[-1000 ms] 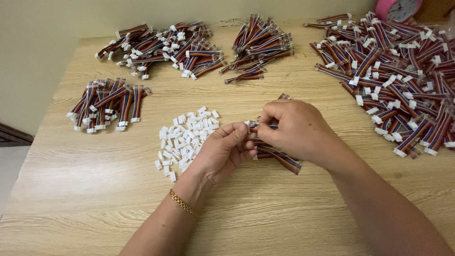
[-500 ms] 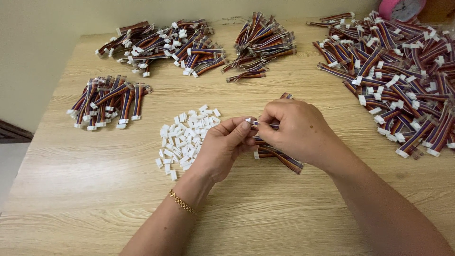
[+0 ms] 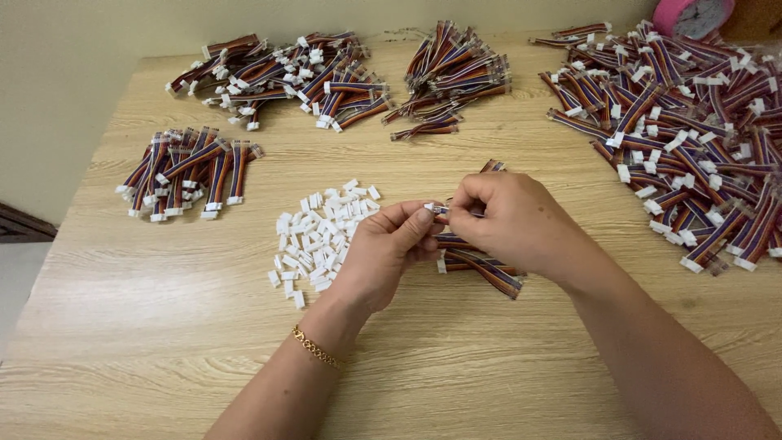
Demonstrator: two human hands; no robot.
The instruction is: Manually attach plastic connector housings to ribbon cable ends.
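Note:
My left hand (image 3: 383, 253) pinches a small white plastic connector (image 3: 431, 208) between thumb and fingertips. My right hand (image 3: 513, 220) meets it from the right and grips the end of a short ribbon cable, mostly hidden under its fingers. Both hands hover over the middle of the wooden table (image 3: 163, 342). Under them lies a small bundle of multicoloured ribbon cables (image 3: 489, 273). A heap of loose white connectors (image 3: 319, 232) sits just left of my left hand.
Piles of ribbon cables with white ends lie around: one at the left (image 3: 187, 171), two at the back (image 3: 285, 77) (image 3: 452, 77), a large one at the right (image 3: 692, 130). A pink round object (image 3: 692, 15) stands at the back right corner.
Both hands stay together over the table centre; the fingers have shifted only slightly at the connector. The piles have not moved.

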